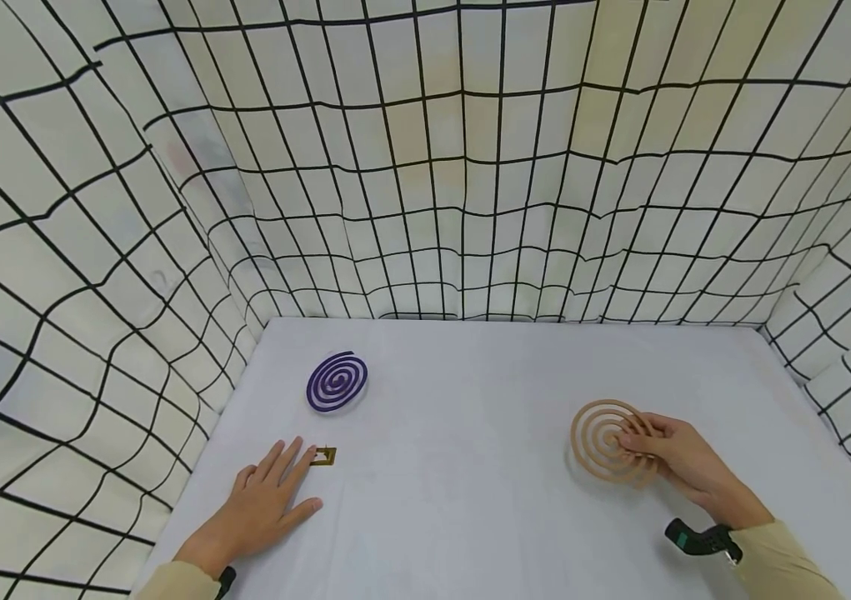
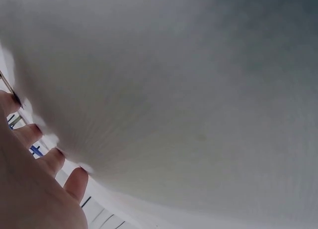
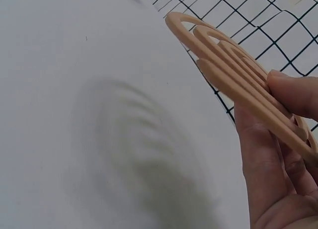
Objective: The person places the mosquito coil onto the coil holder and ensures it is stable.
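Observation:
My right hand (image 1: 695, 462) pinches a tan mosquito coil (image 1: 599, 417) between thumb and fingers, tilted and raised over the white table. In the right wrist view the coil (image 3: 223, 72) shows nearly edge-on, its shadow on the cloth below. My left hand (image 1: 260, 504) lies palm down with fingers spread on the table. Its index fingertip is right at a small gold-coloured metal coil stand (image 1: 331, 456), overlapping its left end. A purple mosquito coil (image 1: 337, 382) lies flat farther back. In the left wrist view the left fingers (image 2: 77, 183) rest straight against the cloth.
A white-covered table (image 1: 463, 500) spreads between the hands. Black grid netting (image 1: 425, 208) over pale sheets rises along the table's back and both sides. A black wrist strap (image 1: 703, 540) sits near the right sleeve.

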The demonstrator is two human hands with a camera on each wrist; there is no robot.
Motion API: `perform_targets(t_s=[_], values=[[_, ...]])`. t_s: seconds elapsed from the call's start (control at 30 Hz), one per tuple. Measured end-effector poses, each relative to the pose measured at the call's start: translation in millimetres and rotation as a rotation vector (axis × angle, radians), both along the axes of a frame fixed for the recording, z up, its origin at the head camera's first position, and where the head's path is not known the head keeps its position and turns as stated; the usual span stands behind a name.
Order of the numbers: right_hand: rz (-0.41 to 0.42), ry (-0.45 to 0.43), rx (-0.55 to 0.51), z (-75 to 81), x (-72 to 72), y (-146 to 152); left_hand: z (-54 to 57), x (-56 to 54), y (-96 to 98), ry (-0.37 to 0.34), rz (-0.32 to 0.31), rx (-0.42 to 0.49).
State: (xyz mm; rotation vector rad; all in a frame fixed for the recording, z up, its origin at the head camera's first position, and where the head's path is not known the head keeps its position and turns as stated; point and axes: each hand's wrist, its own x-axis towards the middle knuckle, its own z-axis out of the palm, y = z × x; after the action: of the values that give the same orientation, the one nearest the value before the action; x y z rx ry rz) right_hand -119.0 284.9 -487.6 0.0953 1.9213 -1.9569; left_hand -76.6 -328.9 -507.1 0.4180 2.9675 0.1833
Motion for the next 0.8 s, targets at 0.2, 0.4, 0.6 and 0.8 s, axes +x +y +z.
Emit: perform_targets(t_s=[0.2, 0.4, 0.6, 0.8], values=[[0.008, 0.004, 0.003, -0.9, -3.7, -13, 2.3, 1.1, 0.0, -0.006, 0.001, 0.001], [0.039, 0.009, 0.014, -1.6, -8.3, -25, -0.1, 1.3, -1.5, -0.011, 0.003, 0.017], [0.073, 0.026, -0.004, -1.2, -14.5, -39, -3.6, 0.9, -3.4, -0.019, 0.009, 0.033], [0.091, 0.034, -0.029, -1.6, -21.0, -56, -3.8, -0.1, -3.3, -0.007, 0.009, 0.037]])
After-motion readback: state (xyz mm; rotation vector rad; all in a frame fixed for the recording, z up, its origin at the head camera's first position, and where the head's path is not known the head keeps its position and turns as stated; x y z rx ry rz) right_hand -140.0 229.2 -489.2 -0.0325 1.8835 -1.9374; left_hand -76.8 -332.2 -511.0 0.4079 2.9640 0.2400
